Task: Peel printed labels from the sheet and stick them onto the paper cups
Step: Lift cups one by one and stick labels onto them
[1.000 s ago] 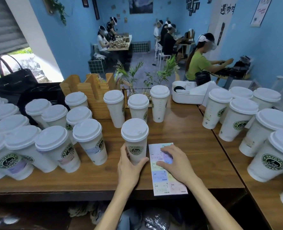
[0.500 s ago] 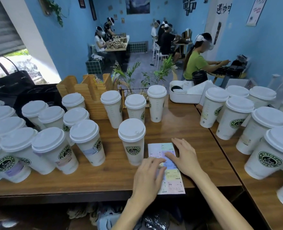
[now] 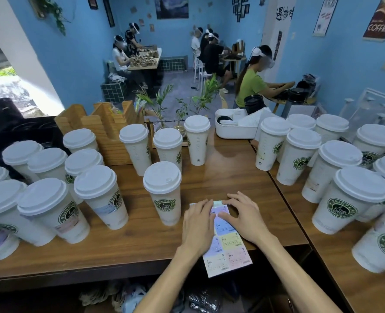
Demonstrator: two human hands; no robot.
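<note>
Both hands are working the label sheet (image 3: 226,245) at the near edge of the wooden counter (image 3: 232,177), and its bottom end is hanging over that edge. The sheet's long axis is running away from the person and tilting slightly leftward at its far end. The left hand (image 3: 198,224) is lying over the sheet's upper left part, fingers bent down with the tips on the top labels; the right hand (image 3: 241,215) is arching over the upper right corner, fingertips on the paper. Whether either hand is actually pinching a label edge cannot be told (the fingertips are hiding the spot), and no label is visibly lifting.

The lidded paper cup (image 3: 164,195) with the green logo is standing upright just beyond and to the left of the sheet, close beside the left hand and further from the right. So the left hand looks better placed to steady that cup, while the right is likely the one to carry a peeled label leftward and forward to it.
</note>
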